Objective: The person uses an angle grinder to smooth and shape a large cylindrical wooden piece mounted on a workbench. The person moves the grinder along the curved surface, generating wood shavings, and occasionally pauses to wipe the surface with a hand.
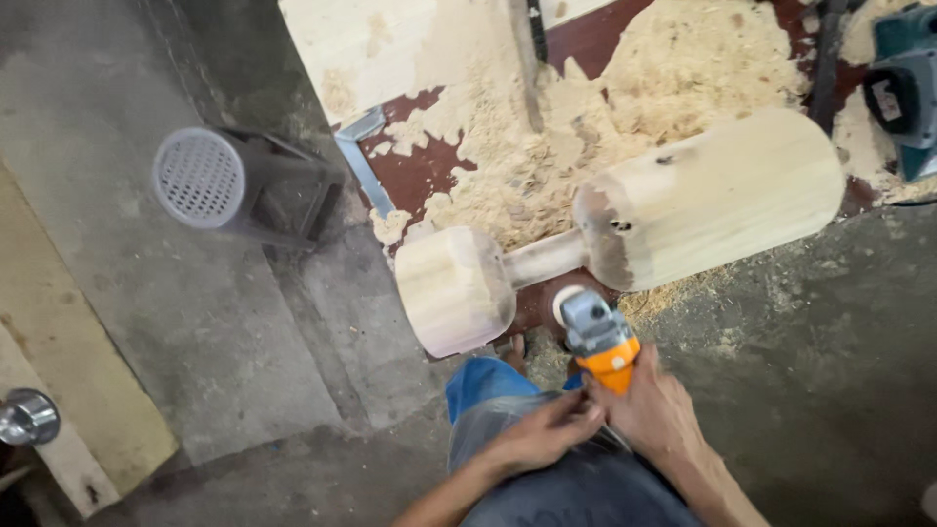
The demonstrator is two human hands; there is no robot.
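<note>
A pale wooden workpiece (717, 195), shaped like a thick cylinder with a narrow neck and a rounded knob (454, 288) at its end, lies on a dark red bench top. An orange and grey angle grinder (597, 342) points its disc up at the neck from below. My right hand (656, 405) is shut around the grinder's orange body. My left hand (542, 434) rests just left of it over my blue-trousered knee, fingertips touching the rear of the grinder; whether it grips the tool is unclear.
Heaps of sawdust (586, 117) cover the bench (415, 171). A teal power tool (903, 93) sits at the upper right. A grey electric motor (229, 181) with a perforated cover stands on the concrete floor at left. A pale board (73, 342) lies along the left edge.
</note>
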